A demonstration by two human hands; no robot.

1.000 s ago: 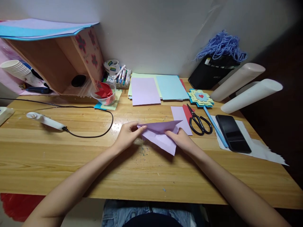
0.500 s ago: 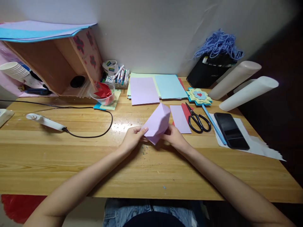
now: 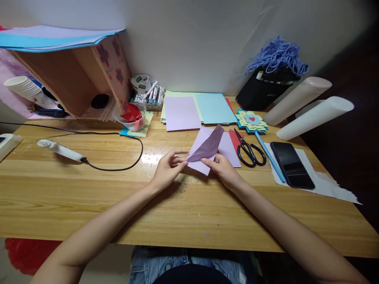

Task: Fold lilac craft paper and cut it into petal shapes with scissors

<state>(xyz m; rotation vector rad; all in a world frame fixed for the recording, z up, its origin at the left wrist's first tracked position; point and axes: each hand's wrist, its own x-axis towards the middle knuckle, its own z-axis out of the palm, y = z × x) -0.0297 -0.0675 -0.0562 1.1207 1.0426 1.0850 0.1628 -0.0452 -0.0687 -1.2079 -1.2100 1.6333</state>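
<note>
A creased sheet of light purple paper (image 3: 204, 148) is held up between both hands, over the middle of the wooden table. One flap of it stands raised, its tip pointing to the upper right. My left hand (image 3: 170, 167) pinches the paper's left corner, thumb on top. On the right side, my right hand (image 3: 222, 167) grips the lower edge with its thumb on the near face; its other fingers are partly hidden behind the sheet. Just beyond the right hand lie another purple sheet (image 3: 232, 152) and a red piece of paper (image 3: 235, 138), partly covered.
Black-handled scissors (image 3: 251, 154), a blue paper tube (image 3: 269, 156) and a phone (image 3: 291, 163) lie to the right. Behind are coloured sheets (image 3: 182, 114) and a layered paper flower (image 3: 251, 120). At left, a white corded tool (image 3: 62, 150) and a plastic bowl (image 3: 139, 124) of red paper.
The purple paper has been turned and opened out, so a raised flap now points to the upper right. My right thumb has come round onto its near face.
</note>
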